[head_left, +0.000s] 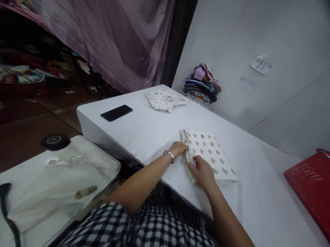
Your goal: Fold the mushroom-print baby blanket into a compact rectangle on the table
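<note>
A folded white cloth [214, 155] printed with grey mouse-head shapes lies on the white-covered table [153, 137] in front of me. My left hand [178, 149], with a bracelet at its wrist, pinches the layered near-left edge of this cloth. Closer to me along the same edge, my right hand [203, 172] has thumb and fingers closed on the layers. The undersides of the fingers are partly hidden. Farther back on the table rests a crumpled white patterned garment [166, 100], apart from both hands.
A black phone [117, 113] lies at the table's left. Piled clothes [201, 85] stand by the wall at the back. At right is a red bag [313, 186]. A lower white surface [40, 176] at left carries a black round object [55, 141] and clear plastic.
</note>
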